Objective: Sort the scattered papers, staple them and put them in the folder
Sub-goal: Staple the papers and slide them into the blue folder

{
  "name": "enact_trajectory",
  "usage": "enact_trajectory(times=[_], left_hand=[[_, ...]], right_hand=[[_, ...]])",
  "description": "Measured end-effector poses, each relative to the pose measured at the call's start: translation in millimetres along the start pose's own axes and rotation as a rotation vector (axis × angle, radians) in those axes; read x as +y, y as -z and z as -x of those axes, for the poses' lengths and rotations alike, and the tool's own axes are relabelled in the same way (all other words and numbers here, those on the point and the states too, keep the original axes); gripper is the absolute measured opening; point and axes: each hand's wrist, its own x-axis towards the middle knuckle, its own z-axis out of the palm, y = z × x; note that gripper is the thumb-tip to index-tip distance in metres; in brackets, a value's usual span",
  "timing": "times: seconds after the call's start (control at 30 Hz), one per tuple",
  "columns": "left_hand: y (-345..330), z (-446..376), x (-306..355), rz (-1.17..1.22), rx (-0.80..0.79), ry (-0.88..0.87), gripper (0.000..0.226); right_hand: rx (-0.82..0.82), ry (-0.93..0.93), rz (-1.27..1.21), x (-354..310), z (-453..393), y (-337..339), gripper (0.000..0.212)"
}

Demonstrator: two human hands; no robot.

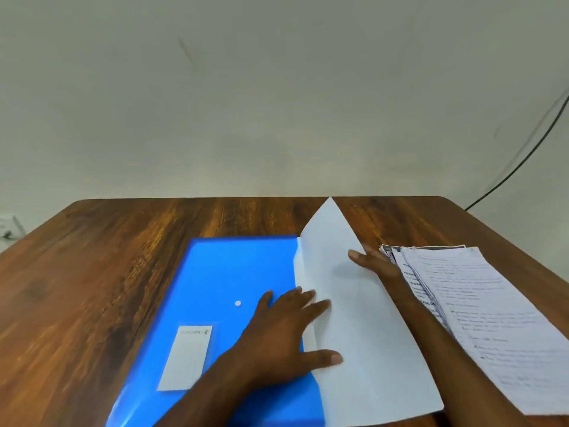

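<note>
A blue plastic folder (215, 288) lies flat on the wooden table, with a white snap button and a white label on it. A set of white sheets (354, 334) sticks out of the folder's right side, its far corner raised. My left hand (283, 331) lies with spread fingers across the folder's edge and the sheets. My right hand (372, 263) rests flat on the sheets with straight fingers. A stack of printed papers (480, 303) lies to the right, beside my right forearm.
The brown wooden table (123, 257) stands against a pale wall. A dark cable (523, 161) runs down the wall at the right. A white object (9, 226) shows past the table's left edge.
</note>
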Motion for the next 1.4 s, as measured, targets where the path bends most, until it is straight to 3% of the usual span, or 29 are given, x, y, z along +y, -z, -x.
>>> enact_trajectory(times=[0.1, 0.17, 0.3, 0.4, 0.53, 0.73, 0.87, 1.03, 1.17, 1.3, 1.4], left_hand=[[-0.6, -2.4, -7.3, -0.043, 0.01, 0.034, 0.094], [-0.1, -2.9, -15.0, -0.055, 0.045, 0.052, 0.096], [7.7, -0.5, -38.3, -0.071, 0.096, 0.107, 0.098], [13.9, 3.3, -49.4, -0.087, 0.119, 0.14, 0.104], [15.8, 2.3, -47.1, -0.11, 0.201, 0.143, 0.121], [13.1, -19.3, 0.1, -0.003, 0.326, -0.011, 0.072], [8.9, -52.8, 51.2, 0.019, 0.334, -0.114, 0.063], [-11.8, -99.8, 87.7, 0.2, 0.331, -0.116, 0.054], [-28.3, -133.5, 96.4, 0.276, 0.285, -0.122, 0.057], [-37.1, -166.3, 94.8, 0.179, 0.306, -0.063, 0.08], [-40.8, -182.7, 94.9, 0.189, 0.295, -0.013, 0.082]], right_hand=[[-0.012, 0.12, -0.022, 19.3, -3.5, 17.9, 0.057], [0.038, 0.123, -0.027, 26.3, -4.1, 30.0, 0.069], [0.186, 0.209, 0.348, 28.8, 1.3, 26.7, 0.091], [0.152, 0.29, 0.814, 42.4, 1.8, 12.8, 0.075], [-0.037, 0.289, 0.934, 56.0, 5.1, -4.8, 0.033], [0.045, 0.201, 0.777, 43.5, 7.1, 0.3, 0.03], [0.242, 0.21, 0.695, 15.3, 9.6, 24.0, 0.019], [0.358, 0.139, 0.839, -0.9, 1.2, 97.5, 0.022], [0.486, -0.011, 1.062, 11.4, -18.6, 152.5, 0.023], [0.344, -0.033, 1.125, 23.8, -29.6, 170.7, 0.028], [0.305, -0.04, 1.075, 33.3, -34.2, 175.3, 0.028]])
